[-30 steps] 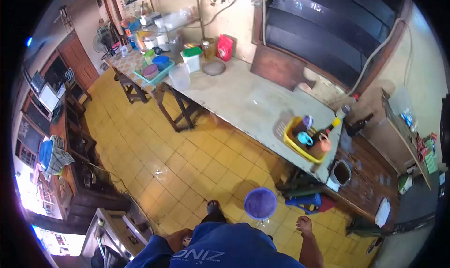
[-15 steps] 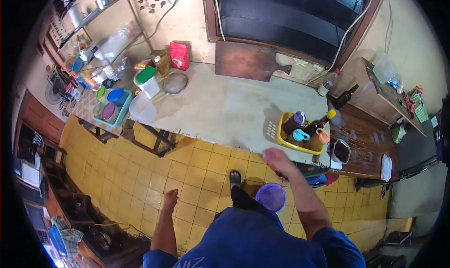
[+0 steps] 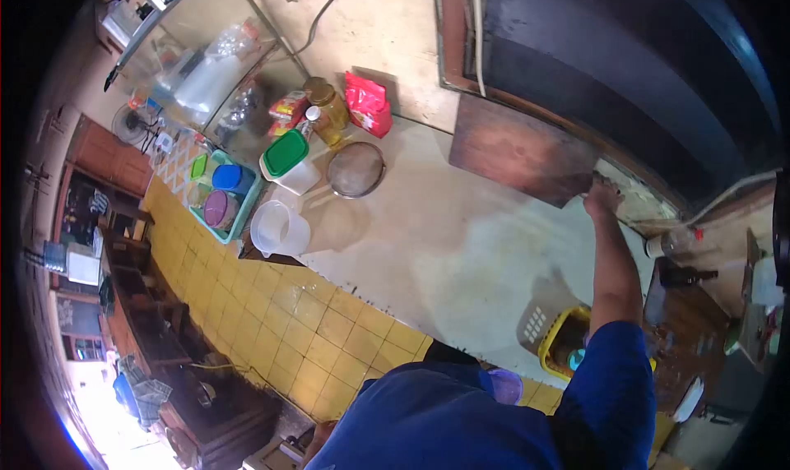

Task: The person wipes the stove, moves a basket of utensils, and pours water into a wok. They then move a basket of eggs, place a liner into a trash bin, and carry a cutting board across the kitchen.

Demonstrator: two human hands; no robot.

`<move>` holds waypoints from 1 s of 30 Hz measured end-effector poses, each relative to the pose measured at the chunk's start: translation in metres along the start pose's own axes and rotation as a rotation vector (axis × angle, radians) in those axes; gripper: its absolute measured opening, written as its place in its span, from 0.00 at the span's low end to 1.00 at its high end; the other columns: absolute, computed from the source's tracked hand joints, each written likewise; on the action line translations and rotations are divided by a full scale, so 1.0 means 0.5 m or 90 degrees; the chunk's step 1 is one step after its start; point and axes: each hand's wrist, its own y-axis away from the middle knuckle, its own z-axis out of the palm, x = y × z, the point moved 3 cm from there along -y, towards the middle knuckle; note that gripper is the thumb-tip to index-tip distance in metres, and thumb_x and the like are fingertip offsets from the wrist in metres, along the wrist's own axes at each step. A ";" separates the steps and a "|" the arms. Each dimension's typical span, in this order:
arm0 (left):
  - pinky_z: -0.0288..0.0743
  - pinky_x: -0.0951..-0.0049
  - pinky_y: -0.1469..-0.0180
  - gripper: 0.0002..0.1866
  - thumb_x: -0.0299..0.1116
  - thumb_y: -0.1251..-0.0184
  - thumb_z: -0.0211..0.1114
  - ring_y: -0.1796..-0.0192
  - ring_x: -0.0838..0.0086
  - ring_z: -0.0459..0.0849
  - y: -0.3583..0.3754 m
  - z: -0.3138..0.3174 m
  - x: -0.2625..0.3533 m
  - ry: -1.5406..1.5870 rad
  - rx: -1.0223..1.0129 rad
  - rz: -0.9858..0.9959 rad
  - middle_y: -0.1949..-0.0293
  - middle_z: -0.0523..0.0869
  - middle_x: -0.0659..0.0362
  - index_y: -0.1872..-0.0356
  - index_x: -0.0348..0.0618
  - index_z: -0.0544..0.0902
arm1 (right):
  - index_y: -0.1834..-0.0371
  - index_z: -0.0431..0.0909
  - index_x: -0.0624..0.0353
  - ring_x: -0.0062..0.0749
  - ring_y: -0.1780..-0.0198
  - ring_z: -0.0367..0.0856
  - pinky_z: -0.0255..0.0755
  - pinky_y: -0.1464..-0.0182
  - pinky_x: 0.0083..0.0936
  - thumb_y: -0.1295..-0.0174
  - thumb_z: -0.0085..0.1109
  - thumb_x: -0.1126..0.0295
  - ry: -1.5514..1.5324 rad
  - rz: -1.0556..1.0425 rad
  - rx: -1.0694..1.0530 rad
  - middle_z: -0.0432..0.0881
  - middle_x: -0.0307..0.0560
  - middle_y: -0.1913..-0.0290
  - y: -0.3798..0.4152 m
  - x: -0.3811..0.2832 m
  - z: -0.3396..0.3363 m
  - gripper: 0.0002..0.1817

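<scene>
A dark wooden cutting board [image 3: 522, 151] leans against the wall below the window, at the back of the table. My right hand [image 3: 603, 197] is at the board's handle end, with its fingers closed round the handle; the handle is mostly hidden by the hand. My right arm reaches across the table's right side. Of my left hand [image 3: 319, 437], only a bit of skin shows low beside my blue shirt, and its fingers are hidden.
A yellow basket [image 3: 550, 338] of bottles stands under my right arm. A clear tub [image 3: 280, 228], a green-lidded container [image 3: 288, 162], a round sieve [image 3: 356, 171] and a red packet [image 3: 368, 104] stand to the left. Dark bottles [image 3: 687, 276] lie towards the right.
My right hand has gone from above the table's front edge to the cutting board's handle. My body leans in closer and the view has turned. My left hand has mostly dropped out of sight.
</scene>
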 end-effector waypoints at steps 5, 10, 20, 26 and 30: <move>0.74 0.63 0.46 0.23 0.48 0.31 0.52 0.49 0.65 0.81 -0.119 -0.089 0.143 -0.100 0.073 0.183 0.53 0.84 0.50 0.50 0.38 0.78 | 0.42 0.70 0.55 0.42 0.40 0.73 0.66 0.40 0.48 0.53 0.70 0.59 0.101 -0.040 -0.186 0.77 0.47 0.44 -0.022 -0.023 -0.070 0.34; 0.74 0.68 0.46 0.18 0.42 0.31 0.56 0.49 0.65 0.83 -0.199 -0.267 0.444 -0.013 0.173 0.121 0.53 0.85 0.50 0.51 0.39 0.82 | 0.52 0.76 0.64 0.48 0.52 0.80 0.74 0.48 0.39 0.54 0.68 0.58 -0.075 -0.268 -0.124 0.80 0.57 0.55 0.045 0.007 0.014 0.28; 0.75 0.73 0.53 0.19 0.42 0.29 0.55 0.54 0.74 0.81 -0.294 -0.446 0.730 0.080 -0.123 0.376 0.54 0.84 0.59 0.44 0.41 0.77 | 0.61 0.69 0.55 0.49 0.60 0.76 0.69 0.54 0.41 0.58 0.57 0.79 -0.043 -0.074 0.230 0.76 0.50 0.63 0.602 -0.067 -0.269 0.18; 0.74 0.71 0.52 0.18 0.39 0.27 0.52 0.52 0.73 0.81 -0.252 -0.457 0.778 0.004 -0.321 0.424 0.51 0.82 0.59 0.45 0.40 0.77 | 0.65 0.70 0.57 0.47 0.59 0.75 0.68 0.52 0.42 0.60 0.58 0.79 -0.062 0.098 0.403 0.75 0.48 0.63 1.026 -0.058 -0.380 0.15; 0.75 0.71 0.52 0.17 0.39 0.28 0.52 0.52 0.73 0.81 -0.192 -0.385 0.799 -0.069 -0.422 0.453 0.52 0.83 0.59 0.45 0.41 0.78 | 0.67 0.69 0.60 0.45 0.62 0.73 0.67 0.59 0.37 0.62 0.57 0.82 -0.022 0.184 0.486 0.75 0.50 0.64 1.275 -0.030 -0.448 0.16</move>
